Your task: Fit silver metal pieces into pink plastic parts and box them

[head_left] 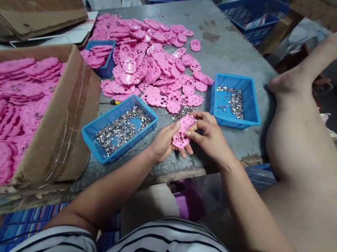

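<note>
My left hand (164, 143) grips a pink plastic piece (183, 134) with holes in it, thumb on its face and fingers beneath. The fingertips of my right hand (208, 134) are pinched against the front of the same piece; whatever they pinch is too small to make out. Just beyond lies a little heap of small metal parts (181, 113) on the table. To the left stands a blue tray (103, 124) of such silvery parts. Another blue tray (249, 122), holding fewer of them, is at the right.
A large pile of pink pieces (154, 60) covers the table's middle and back. At the left, a cardboard box (69, 113) is packed with rows of them. A small blue bin (110, 61) holds more. A bare leg (299, 123) borders the table's right side.
</note>
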{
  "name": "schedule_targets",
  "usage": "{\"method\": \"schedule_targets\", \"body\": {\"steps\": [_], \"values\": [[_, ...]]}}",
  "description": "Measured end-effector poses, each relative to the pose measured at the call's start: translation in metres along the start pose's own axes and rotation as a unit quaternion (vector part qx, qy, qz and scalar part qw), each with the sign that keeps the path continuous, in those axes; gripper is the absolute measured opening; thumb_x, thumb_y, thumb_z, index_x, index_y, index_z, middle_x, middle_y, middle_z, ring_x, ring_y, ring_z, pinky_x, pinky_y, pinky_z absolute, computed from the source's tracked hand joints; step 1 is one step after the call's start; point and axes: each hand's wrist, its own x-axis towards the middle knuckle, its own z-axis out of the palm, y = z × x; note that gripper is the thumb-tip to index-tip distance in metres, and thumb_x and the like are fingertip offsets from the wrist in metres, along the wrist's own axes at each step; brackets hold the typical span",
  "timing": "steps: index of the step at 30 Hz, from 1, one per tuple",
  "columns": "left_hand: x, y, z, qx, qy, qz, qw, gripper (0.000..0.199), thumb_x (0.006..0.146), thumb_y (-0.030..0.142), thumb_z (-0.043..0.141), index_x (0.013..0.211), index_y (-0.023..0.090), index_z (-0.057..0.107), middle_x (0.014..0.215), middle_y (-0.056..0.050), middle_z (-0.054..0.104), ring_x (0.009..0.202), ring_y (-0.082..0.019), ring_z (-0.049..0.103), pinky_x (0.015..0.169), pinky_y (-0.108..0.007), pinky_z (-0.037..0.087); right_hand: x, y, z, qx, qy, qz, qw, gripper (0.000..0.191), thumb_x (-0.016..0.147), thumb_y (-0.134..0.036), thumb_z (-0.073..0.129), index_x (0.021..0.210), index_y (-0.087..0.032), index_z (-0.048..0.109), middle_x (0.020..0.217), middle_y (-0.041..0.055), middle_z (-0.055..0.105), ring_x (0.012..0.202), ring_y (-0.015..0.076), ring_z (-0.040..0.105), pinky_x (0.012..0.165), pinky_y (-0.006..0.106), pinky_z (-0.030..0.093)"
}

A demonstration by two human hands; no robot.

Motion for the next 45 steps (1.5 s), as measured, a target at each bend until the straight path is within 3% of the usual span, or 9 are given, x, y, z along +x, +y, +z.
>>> {"method": "schedule_targets", "body": {"steps": [5, 17, 22, 28, 31, 34, 39, 42, 45], "values": [[-0.002, 0.007, 0.001, -0.009, -0.012, 0.002, 1.000, 0.051, 0.060, 0.025, 0.069, 0.106, 0.015, 0.048, 0.077, -0.003, 0.066, 0.053, -0.021, 0.068, 0.039, -0.024, 0.048, -0.001, 0.002, 0.007, 0.082, 0.041, 0.015, 0.996, 0.010, 0.078, -0.028, 0.066, 0.070, -0.022, 0.066, 0.115, 0.0048, 0.062, 0.113, 0.0237, 0.052, 0.102, 0.046, 0.037], [-0.004, 0.009, 0.004, 0.019, 0.017, 0.026, 0.999, 0.055, 0.061, 0.027, 0.072, 0.107, 0.015, 0.046, 0.079, -0.001, 0.064, 0.049, -0.019, 0.066, 0.036, -0.023, 0.047, -0.002, -0.004, 0.009, 0.113, 0.050, 0.012, 0.992, 0.019, 0.083, -0.037, 0.062, 0.073, -0.023, 0.071, 0.122, 0.0056, 0.062, 0.116, 0.0240, 0.053, 0.103, 0.046, 0.038], [-0.004, 0.008, 0.002, 0.036, 0.006, 0.027, 0.999, 0.058, 0.063, 0.031, 0.072, 0.112, 0.016, 0.045, 0.082, -0.006, 0.070, 0.048, -0.018, 0.066, 0.036, -0.021, 0.045, -0.002, -0.010, 0.004, 0.153, 0.129, 0.040, 0.979, 0.025, 0.083, -0.045, 0.061, 0.073, -0.023, 0.069, 0.115, 0.0065, 0.064, 0.111, 0.0240, 0.057, 0.096, 0.046, 0.045], [-0.004, 0.004, -0.001, 0.067, 0.021, 0.059, 0.996, 0.046, 0.065, 0.032, 0.068, 0.101, 0.017, 0.045, 0.077, -0.006, 0.073, 0.041, -0.014, 0.061, 0.034, -0.019, 0.041, -0.002, -0.005, -0.006, 0.127, 0.203, 0.061, 0.969, 0.022, 0.084, -0.041, 0.057, 0.073, -0.023, 0.066, 0.092, 0.0050, 0.069, 0.091, 0.0211, 0.062, 0.084, 0.041, 0.049], [-0.004, 0.005, 0.001, 0.071, 0.033, 0.072, 0.994, 0.042, 0.065, 0.030, 0.066, 0.098, 0.017, 0.044, 0.074, -0.005, 0.073, 0.040, -0.013, 0.060, 0.033, -0.019, 0.040, -0.003, 0.002, -0.015, 0.055, 0.171, 0.107, 0.978, 0.017, 0.082, -0.034, 0.056, 0.074, -0.022, 0.066, 0.079, 0.0038, 0.069, 0.074, 0.0193, 0.062, 0.072, 0.036, 0.049], [-0.004, 0.007, 0.002, 0.058, 0.049, 0.092, 0.993, 0.039, 0.066, 0.027, 0.065, 0.098, 0.018, 0.044, 0.075, -0.003, 0.072, 0.040, -0.013, 0.059, 0.033, -0.020, 0.040, -0.004, 0.010, -0.026, -0.073, 0.099, 0.157, 0.980, 0.011, 0.078, -0.025, 0.058, 0.080, -0.021, 0.068, 0.073, 0.0030, 0.070, 0.068, 0.0192, 0.062, 0.067, 0.033, 0.047], [-0.001, 0.009, 0.000, -0.010, 0.048, 0.112, 0.993, 0.034, 0.075, 0.036, 0.063, 0.098, 0.018, 0.046, 0.085, -0.005, 0.072, 0.057, -0.016, 0.066, 0.041, -0.022, 0.046, -0.006, 0.015, -0.033, -0.275, -0.036, 0.229, 0.933, 0.015, 0.077, -0.020, 0.057, 0.082, -0.023, 0.071, 0.083, 0.0081, 0.074, 0.076, 0.0256, 0.066, 0.062, 0.034, 0.043], [0.001, 0.012, -0.002, -0.037, 0.052, 0.086, 0.994, 0.034, 0.086, 0.048, 0.049, 0.097, 0.016, 0.051, 0.086, -0.008, 0.071, 0.064, -0.016, 0.068, 0.046, -0.023, 0.048, -0.005, 0.011, -0.029, -0.309, -0.056, 0.225, 0.923, 0.020, 0.081, -0.019, 0.053, 0.090, -0.021, 0.071, 0.096, 0.0114, 0.074, 0.088, 0.0288, 0.067, 0.065, 0.035, 0.043], [0.001, 0.014, -0.002, -0.053, 0.063, 0.069, 0.994, 0.041, 0.093, 0.049, 0.034, 0.098, 0.014, 0.055, 0.085, -0.009, 0.070, 0.070, -0.017, 0.068, 0.051, -0.023, 0.050, -0.003, 0.007, -0.022, -0.311, -0.039, 0.206, 0.927, 0.022, 0.084, -0.020, 0.053, 0.096, -0.022, 0.071, 0.102, 0.0107, 0.073, 0.091, 0.0278, 0.066, 0.066, 0.034, 0.043]]}}
